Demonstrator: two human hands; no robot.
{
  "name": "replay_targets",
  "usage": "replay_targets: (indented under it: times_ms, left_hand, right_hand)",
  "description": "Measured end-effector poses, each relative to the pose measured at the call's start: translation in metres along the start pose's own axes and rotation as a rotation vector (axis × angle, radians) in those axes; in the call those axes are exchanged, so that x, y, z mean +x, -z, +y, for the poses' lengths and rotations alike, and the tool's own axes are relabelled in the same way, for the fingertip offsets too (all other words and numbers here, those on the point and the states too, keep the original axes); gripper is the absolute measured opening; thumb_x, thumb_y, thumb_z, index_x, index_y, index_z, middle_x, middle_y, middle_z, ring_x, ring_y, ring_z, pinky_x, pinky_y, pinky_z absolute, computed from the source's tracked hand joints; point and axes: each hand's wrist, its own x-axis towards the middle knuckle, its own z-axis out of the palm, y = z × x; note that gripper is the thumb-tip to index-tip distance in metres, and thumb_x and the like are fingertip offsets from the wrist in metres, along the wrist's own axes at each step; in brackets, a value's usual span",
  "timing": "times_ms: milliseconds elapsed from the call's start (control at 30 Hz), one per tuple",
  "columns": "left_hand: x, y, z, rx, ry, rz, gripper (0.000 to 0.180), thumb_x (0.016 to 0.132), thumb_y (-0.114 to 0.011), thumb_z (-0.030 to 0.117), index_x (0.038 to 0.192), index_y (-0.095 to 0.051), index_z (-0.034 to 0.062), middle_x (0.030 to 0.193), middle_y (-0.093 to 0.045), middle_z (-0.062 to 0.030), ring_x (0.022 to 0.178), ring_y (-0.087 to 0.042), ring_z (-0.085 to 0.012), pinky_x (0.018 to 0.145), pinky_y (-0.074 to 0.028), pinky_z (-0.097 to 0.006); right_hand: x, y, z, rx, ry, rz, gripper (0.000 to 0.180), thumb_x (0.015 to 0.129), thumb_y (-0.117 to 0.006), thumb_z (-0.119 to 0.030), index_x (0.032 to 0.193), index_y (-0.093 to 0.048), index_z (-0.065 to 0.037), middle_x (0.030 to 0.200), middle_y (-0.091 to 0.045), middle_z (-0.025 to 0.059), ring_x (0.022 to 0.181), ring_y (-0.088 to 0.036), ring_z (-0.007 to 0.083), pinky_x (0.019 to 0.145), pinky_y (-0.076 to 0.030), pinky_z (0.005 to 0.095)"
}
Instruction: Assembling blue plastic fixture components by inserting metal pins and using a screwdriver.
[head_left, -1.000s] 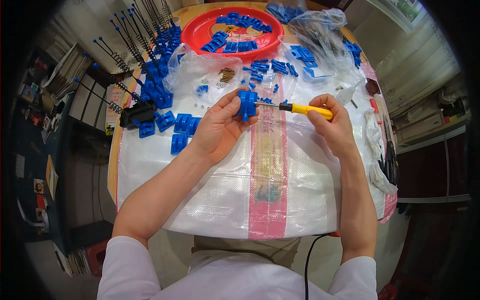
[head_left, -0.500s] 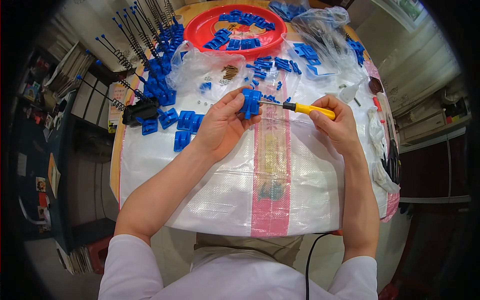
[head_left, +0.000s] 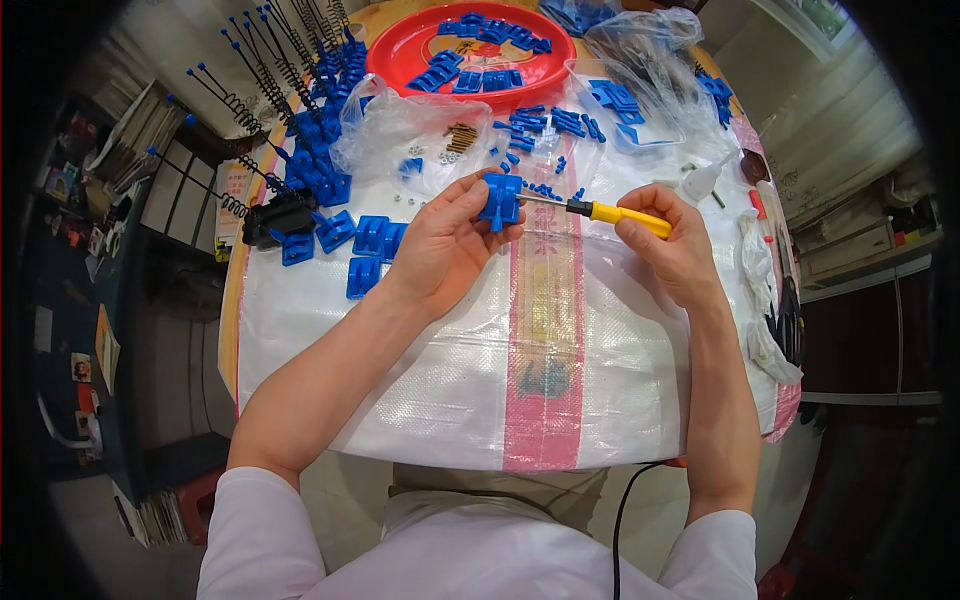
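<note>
Between the thumb and fingers of my left hand [head_left: 443, 240] is a small blue plastic part [head_left: 499, 202], held up over the table. My right hand [head_left: 668, 240] is closed round the yellow handle of a screwdriver [head_left: 632, 217]. Its thin metal shaft points left, with the tip against the right side of the blue part; whatever it meets there is too small to make out. Left of my left hand, several similar blue parts [head_left: 372, 238] lie on the white woven sheet [head_left: 420, 400].
A red tray [head_left: 375, 62] with blue parts stands at the back. Brass screws [head_left: 461, 137] lie on a clear plastic bag [head_left: 375, 140]. Blue assemblies with springs [head_left: 318, 150] crowd the left. At right are a clear tub [head_left: 655, 135], a white bottle [head_left: 702, 182] and scissors [head_left: 788, 320].
Both hands keep nearly the same pose, with the screwdriver still at the blue part. The whole view has shifted very slightly.
</note>
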Motion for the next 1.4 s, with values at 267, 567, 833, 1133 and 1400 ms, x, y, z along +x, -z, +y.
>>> replay_targets:
  times_ms: [267,567,833,1133,1400]
  left_hand:
    - [0.001,-0.003,0.002,-0.001,0.014,-0.006,0.038,0.106,-0.057,0.024,0.137,-0.055,0.0028,0.122,-0.069,-0.0109,0.111,-0.067,-0.0208,0.099,-0.054,-0.036]
    - [-0.001,0.000,0.003,0.015,0.023,-0.031,0.038,0.107,-0.056,0.023,0.139,-0.053,0.0035,0.122,-0.068,-0.0115,0.109,-0.067,-0.0207,0.095,-0.055,-0.036]
    - [-0.001,-0.007,0.004,0.006,0.028,0.019,0.033,0.106,-0.057,0.020,0.136,-0.056,0.0058,0.114,-0.070,-0.0092,0.102,-0.067,-0.0179,0.091,-0.054,-0.035]
    - [0.001,-0.001,0.003,0.005,0.022,-0.020,0.038,0.107,-0.054,0.021,0.141,-0.051,0.0021,0.124,-0.067,-0.0131,0.109,-0.067,-0.0214,0.094,-0.057,-0.034]
    - [0.000,-0.002,0.003,0.013,0.025,-0.021,0.039,0.107,-0.055,0.022,0.140,-0.051,0.0018,0.123,-0.067,-0.0131,0.110,-0.067,-0.0216,0.095,-0.057,-0.034]
  right_hand:
    - [0.002,0.006,0.000,0.029,-0.026,-0.008,0.027,0.088,-0.081,-0.014,0.105,-0.066,-0.001,0.091,-0.067,0.0015,0.078,-0.055,0.0052,0.069,-0.043,0.0205]
    - [0.001,0.003,0.000,0.050,-0.086,0.012,0.020,0.092,-0.078,-0.017,0.098,-0.068,-0.001,0.078,-0.061,-0.0028,0.064,-0.048,0.0030,0.056,-0.036,0.0199]
    - [0.002,0.001,0.003,0.071,-0.112,0.071,0.016,0.096,-0.073,-0.017,0.094,-0.071,-0.001,0.073,-0.057,-0.0058,0.057,-0.043,0.0011,0.051,-0.031,0.0193]
    - [0.001,0.005,0.002,0.129,-0.014,-0.011,0.030,0.086,-0.080,-0.010,0.110,-0.063,-0.003,0.096,-0.062,0.0010,0.082,-0.055,0.0061,0.072,-0.044,0.0210]
    - [0.002,0.008,0.002,0.084,-0.053,0.001,0.022,0.088,-0.079,-0.010,0.104,-0.065,-0.002,0.088,-0.061,-0.0010,0.075,-0.053,0.0042,0.065,-0.041,0.0197]
